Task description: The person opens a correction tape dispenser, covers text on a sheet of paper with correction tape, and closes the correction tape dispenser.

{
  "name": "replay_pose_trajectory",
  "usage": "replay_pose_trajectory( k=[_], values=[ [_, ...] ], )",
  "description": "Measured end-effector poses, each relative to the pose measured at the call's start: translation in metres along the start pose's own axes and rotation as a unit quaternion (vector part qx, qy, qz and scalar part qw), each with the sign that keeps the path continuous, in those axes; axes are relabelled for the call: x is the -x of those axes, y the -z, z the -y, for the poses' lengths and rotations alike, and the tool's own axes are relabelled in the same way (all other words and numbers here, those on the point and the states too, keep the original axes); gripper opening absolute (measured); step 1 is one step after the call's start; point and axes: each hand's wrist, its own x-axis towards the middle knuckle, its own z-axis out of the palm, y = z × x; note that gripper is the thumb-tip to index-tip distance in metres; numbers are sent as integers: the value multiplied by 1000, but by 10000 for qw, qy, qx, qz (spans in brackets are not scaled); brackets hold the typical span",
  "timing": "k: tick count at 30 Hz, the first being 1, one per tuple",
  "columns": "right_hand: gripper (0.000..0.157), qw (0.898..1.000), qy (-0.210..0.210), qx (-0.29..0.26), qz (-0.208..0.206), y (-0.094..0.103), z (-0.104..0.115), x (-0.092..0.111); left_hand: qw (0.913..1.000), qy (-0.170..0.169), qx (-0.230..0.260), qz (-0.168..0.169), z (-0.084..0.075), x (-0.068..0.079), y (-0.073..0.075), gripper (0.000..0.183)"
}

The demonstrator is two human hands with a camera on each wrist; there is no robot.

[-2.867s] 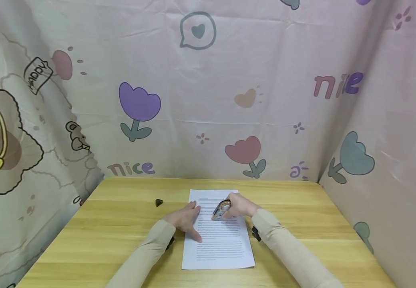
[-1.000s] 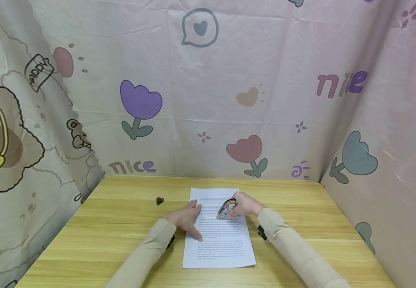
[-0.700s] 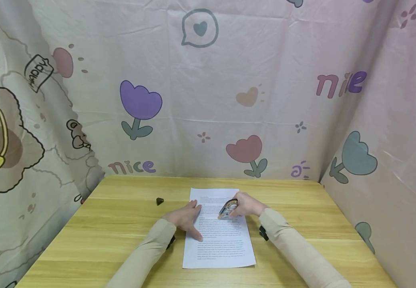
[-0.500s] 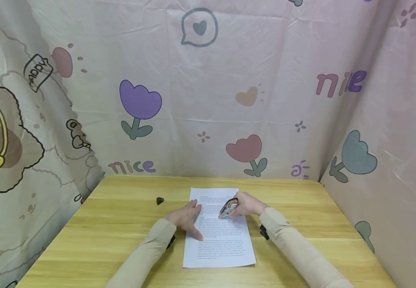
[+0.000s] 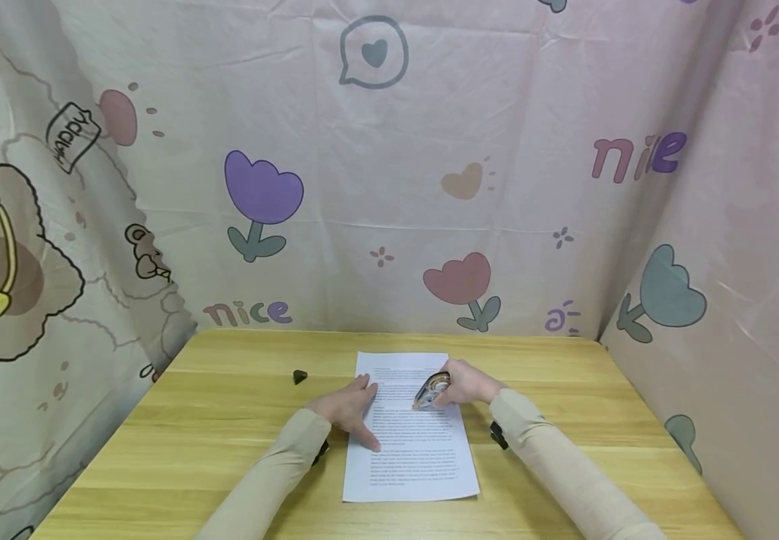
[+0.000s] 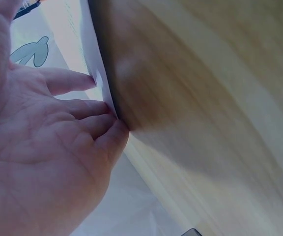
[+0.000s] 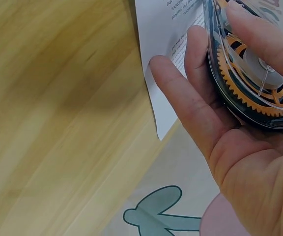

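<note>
A white sheet of printed paper (image 5: 423,476) lies on the wooden table. My left hand (image 5: 347,409) rests on its left edge with fingers and thumb spread; in the left wrist view that edge (image 6: 102,73) lifts slightly off the wood beside the fingertips. My right hand (image 5: 468,382) grips a clear correction tape dispenser (image 5: 432,391), its tip down at a line of text near the sheet's middle. The right wrist view shows the orange gear wheel (image 7: 242,93) inside the dispenser, with the thumb on one side, and outer fingers on the paper. The dispenser's tip is hidden there.
A small dark cap-like piece (image 5: 300,377) lies on the table (image 5: 227,420) left of the paper. Printed curtains (image 5: 362,187) hang behind the table and at both sides. Beige sleeves (image 5: 551,457) cover both forearms, with a dark wrist device (image 5: 498,435) under each.
My right hand has slid the correction tape dispenser a short way to the right along the paper. My left hand stays in place on the sheet.
</note>
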Motion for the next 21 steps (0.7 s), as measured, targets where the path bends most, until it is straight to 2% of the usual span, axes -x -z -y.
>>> replay_pose_trajectory(
  k=[21],
  values=[
    [22,10000,-18,81,-37,2,-8,2,10000,27,58,-6,0,0,-1,123]
  ],
)
